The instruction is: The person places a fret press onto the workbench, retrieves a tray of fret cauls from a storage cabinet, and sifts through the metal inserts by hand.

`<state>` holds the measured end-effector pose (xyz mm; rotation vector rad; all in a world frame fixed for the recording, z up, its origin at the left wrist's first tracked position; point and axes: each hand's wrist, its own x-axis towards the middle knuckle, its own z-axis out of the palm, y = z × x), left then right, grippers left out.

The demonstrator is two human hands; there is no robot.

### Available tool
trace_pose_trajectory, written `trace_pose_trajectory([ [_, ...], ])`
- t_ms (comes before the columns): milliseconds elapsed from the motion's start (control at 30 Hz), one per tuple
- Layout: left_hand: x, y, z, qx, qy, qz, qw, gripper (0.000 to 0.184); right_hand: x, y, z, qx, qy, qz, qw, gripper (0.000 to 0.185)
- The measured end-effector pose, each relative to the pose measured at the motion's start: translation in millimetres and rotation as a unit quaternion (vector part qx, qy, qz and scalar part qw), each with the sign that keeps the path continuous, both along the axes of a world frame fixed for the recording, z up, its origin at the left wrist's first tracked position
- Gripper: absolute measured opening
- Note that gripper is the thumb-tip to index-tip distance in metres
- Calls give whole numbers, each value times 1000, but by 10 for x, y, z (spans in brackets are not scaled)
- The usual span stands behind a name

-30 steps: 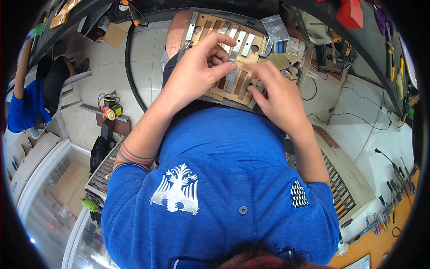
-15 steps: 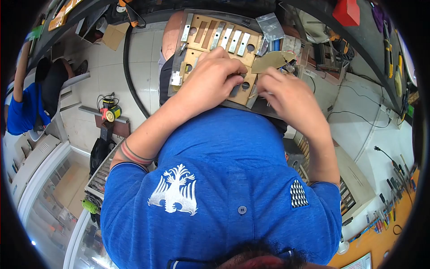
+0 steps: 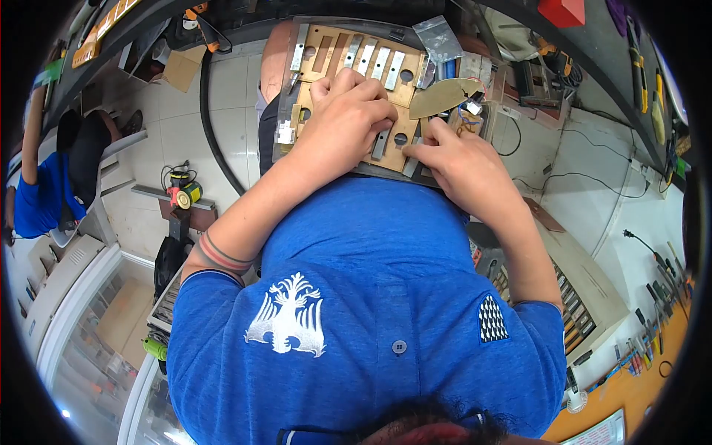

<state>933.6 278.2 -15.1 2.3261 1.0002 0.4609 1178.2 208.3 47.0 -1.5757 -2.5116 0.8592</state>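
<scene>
A wooden board [image 3: 324, 65] with slots and round holes lies across my lap, and several metal bars [image 3: 378, 64] sit in its upper slots. My left hand [image 3: 348, 111] rests over the board's middle, fingers curled and closed; whatever is under them is hidden. Just below its fingertips, a grey metal bar [image 3: 380, 145] lies in a lower slot. At the board's lower right corner, my right hand [image 3: 456, 157] has thumb and index finger pinched on a narrow metal strip [image 3: 411, 166]. Beyond it lies an olive-coloured flat sheet [image 3: 443, 99] with a ragged edge.
A clear plastic bag [image 3: 439, 38] lies at the board's top right. Small wired parts [image 3: 470, 111] crowd beside the sheet. A red and green power tool [image 3: 183, 189] stands on the left. Another person in blue [image 3: 43, 189] sits at far left.
My right hand has come down and left to the board's lower right corner. My left hand has shifted slightly up and left, showing more of the lower metal bar.
</scene>
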Motion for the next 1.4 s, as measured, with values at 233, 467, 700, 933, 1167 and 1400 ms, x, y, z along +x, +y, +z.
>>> trace_pose_trajectory([
  [233, -136, -91, 154, -13, 12, -42, 999, 57, 109, 45, 24, -6, -23, 19, 1000, 17],
  [467, -144, -52, 123, -15, 22, -58, 998, 68, 145, 65, 148, -29, -51, 14, 998, 12],
  [700, -142, -50, 72, 0, 10, -69, 998, 67, 38, 96, 67, 29, -55, -64, 996, 13],
  [933, -137, -90, 49, -2, 3, -45, 999, 66, -8, 138, 71, 61, -57, -106, 991, 18],
  [1167, -133, -131, 46, -17, 8, -27, 999, 64, -65, 160, 90, 34, -47, -112, 992, 16],
  [1400, -134, -188, 118, -21, 20, -7, 1000, 65, -117, 135, 71, 31, -39, -122, 991, 17],
])
